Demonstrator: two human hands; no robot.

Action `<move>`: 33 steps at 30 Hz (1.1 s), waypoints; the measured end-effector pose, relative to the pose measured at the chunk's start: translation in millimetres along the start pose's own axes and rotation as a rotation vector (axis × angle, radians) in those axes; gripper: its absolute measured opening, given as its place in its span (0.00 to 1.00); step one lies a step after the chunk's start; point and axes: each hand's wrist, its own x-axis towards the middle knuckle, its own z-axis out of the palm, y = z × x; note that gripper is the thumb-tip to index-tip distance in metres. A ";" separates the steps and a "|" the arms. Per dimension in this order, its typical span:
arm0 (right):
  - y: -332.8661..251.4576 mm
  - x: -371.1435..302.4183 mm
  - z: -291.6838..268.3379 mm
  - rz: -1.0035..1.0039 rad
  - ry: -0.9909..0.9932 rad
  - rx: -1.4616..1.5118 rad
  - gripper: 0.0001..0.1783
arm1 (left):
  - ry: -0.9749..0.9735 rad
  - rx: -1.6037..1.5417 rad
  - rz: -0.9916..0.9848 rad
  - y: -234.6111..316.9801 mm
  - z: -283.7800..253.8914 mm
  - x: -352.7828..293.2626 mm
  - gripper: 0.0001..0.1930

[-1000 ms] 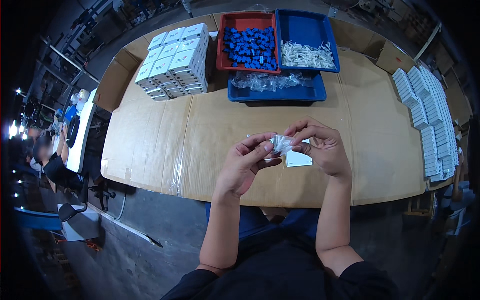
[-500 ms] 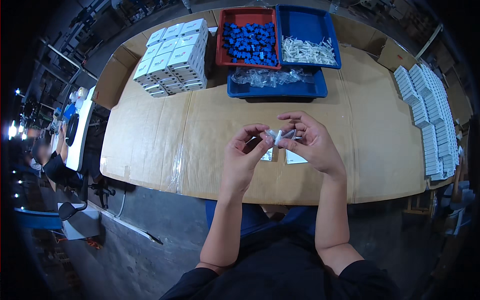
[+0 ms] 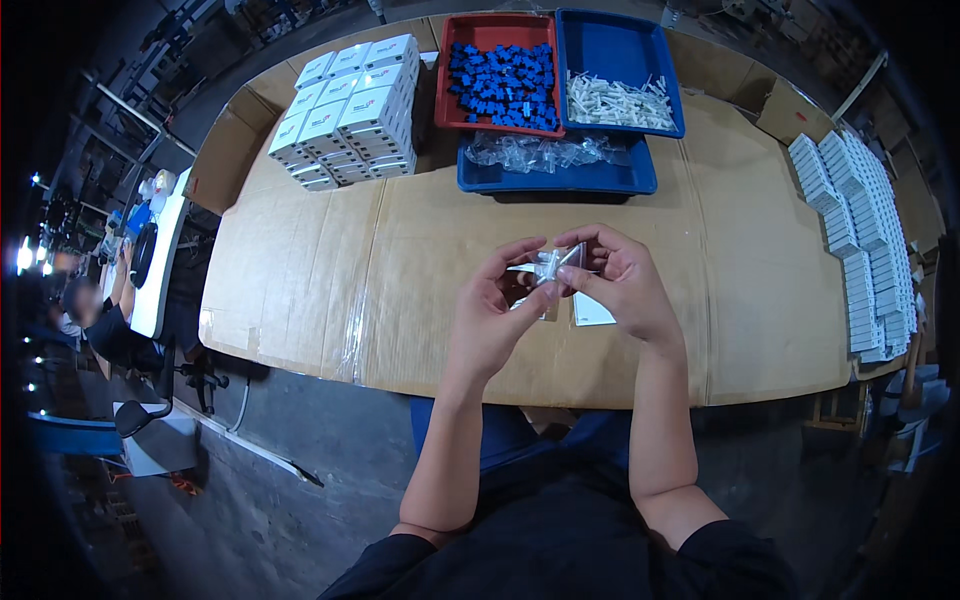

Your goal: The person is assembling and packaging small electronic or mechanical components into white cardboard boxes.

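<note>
A small clear plastic bag (image 3: 573, 257) with whitish pieces in it is held up over the table's near middle, between both hands. My left hand (image 3: 502, 290) pinches its left side between thumb and fingers. From the other side, my right hand (image 3: 625, 283) grips it with the thumb in front and the fingers curled behind. Finger and thumb partly cover the bag, so the exact pieces inside cannot be made out. Beneath the hands lies a flat white item (image 3: 592, 311), partly hidden by the right hand; another pale one shows behind the left fingers.
Across the table stand a red tray (image 3: 442, 108) of blue parts, a blue tray (image 3: 612, 45) of white plastic pieces and a lower blue tray (image 3: 560, 184) of clear bags. White boxes (image 3: 345, 110) are stacked far left, more white stacks (image 3: 862, 240) right. A person (image 3: 112, 325) sits far left.
Both hands have drawn closer together around the bag. Its clear film now stands up by the right fingers, and the white piece between the fingertips has tilted.
</note>
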 end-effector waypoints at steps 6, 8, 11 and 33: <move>3.5 1.1 -1.1 -0.027 -0.022 0.003 0.14 | 0.017 0.056 -0.044 -1.2 -5.1 1.6 0.25; 2.3 1.3 -0.9 -0.017 -0.007 -0.005 0.13 | 0.045 0.039 -0.035 -3.0 -4.4 2.6 0.25; 2.7 1.9 -3.1 0.004 0.007 -0.020 0.13 | 0.097 0.015 -0.027 -4.1 -2.7 3.4 0.24; 16.9 5.5 -4.6 0.031 0.032 -0.064 0.10 | 0.085 -0.012 -0.131 -19.5 -11.8 6.1 0.17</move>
